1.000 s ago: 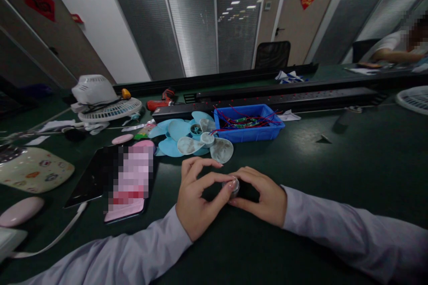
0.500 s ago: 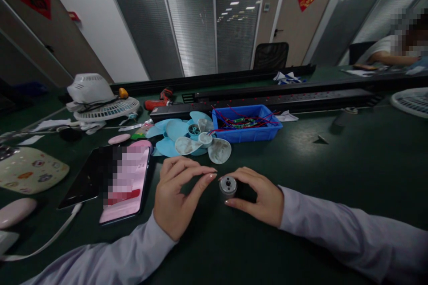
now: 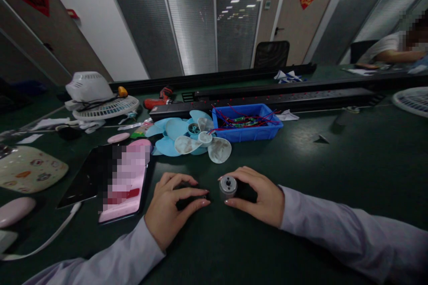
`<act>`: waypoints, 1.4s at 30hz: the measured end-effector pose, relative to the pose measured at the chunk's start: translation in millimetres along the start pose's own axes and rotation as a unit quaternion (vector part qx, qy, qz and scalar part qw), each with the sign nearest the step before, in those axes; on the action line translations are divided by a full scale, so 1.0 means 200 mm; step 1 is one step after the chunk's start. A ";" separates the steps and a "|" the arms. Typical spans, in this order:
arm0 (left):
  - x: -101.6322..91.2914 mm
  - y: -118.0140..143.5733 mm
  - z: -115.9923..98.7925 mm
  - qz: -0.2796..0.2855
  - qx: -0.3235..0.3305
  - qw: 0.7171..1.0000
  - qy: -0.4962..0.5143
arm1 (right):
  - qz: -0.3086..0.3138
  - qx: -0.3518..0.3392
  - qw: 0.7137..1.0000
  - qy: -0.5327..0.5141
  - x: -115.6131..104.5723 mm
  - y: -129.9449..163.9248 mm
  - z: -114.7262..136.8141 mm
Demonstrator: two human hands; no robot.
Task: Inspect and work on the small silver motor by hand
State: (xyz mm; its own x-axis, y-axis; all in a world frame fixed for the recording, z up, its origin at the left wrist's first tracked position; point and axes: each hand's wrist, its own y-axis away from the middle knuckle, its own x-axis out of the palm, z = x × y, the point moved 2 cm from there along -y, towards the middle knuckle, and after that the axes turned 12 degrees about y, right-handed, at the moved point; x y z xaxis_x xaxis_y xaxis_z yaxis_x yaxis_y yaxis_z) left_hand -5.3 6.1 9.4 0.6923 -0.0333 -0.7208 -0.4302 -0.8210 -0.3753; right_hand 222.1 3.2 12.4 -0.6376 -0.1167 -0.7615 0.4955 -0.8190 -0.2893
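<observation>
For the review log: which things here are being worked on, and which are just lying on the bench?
In hand: small motor, gripped by right hand; left hand rests beside it, curled.

Lying about: fan blades, blue bin of wires, phone, fan housing, red drill.

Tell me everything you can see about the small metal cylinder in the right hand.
The small motor looks like a short silvery metal cylinder lying on its side on the dark green table. Its round end face, with a dark centre hole, faces the camera. The right hand grips it, fingers arched over the top and thumb below. The left hand rests apart, not touching it.
</observation>
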 end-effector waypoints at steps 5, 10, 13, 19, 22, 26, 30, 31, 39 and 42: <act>0.02 -0.03 -0.07 -0.050 0.017 0.997 0.054 | -0.005 -0.005 1.000 0.002 0.00 0.00 0.00; 0.04 -0.08 -0.18 -0.172 0.063 0.980 0.082 | -0.018 -0.009 1.000 0.003 0.01 0.00 0.00; 0.08 -0.11 -0.21 -0.165 0.077 0.979 0.095 | -0.016 -0.016 1.000 0.011 0.01 0.00 0.00; 0.10 -0.13 -0.21 -0.142 0.074 0.983 0.095 | -0.015 -0.018 1.000 0.016 0.01 0.00 0.00; 0.10 -0.13 -0.21 -0.143 0.082 0.981 0.101 | -0.019 -0.021 1.000 0.008 0.01 0.00 -0.01; 0.10 -0.13 -0.22 -0.157 0.091 0.977 0.114 | -0.022 -0.023 0.999 0.004 0.01 0.00 -0.01; 0.12 -0.15 -0.22 -0.148 0.085 0.977 0.126 | -0.019 -0.026 0.999 0.013 0.02 0.00 -0.02; 0.12 -0.15 -0.22 -0.144 0.080 0.978 0.126 | -0.019 -0.026 0.999 0.014 0.02 0.00 -0.02; 0.11 -0.13 -0.21 -0.112 0.046 0.983 0.139 | -0.026 -0.025 0.999 0.005 0.01 0.00 -0.01; 0.11 -0.12 -0.21 -0.112 0.061 0.982 0.136 | -0.025 -0.024 0.999 0.000 0.01 0.00 -0.02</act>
State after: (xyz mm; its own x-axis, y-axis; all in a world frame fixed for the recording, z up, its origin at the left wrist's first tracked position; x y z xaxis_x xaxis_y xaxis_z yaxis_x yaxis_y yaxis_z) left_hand 45.1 1.2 28.0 0.8999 -0.0244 -0.4355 -0.3038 -0.7514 -0.5857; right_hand 222.3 4.3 8.2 -0.6625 -0.0759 -0.7452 0.4907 -0.7956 -0.3553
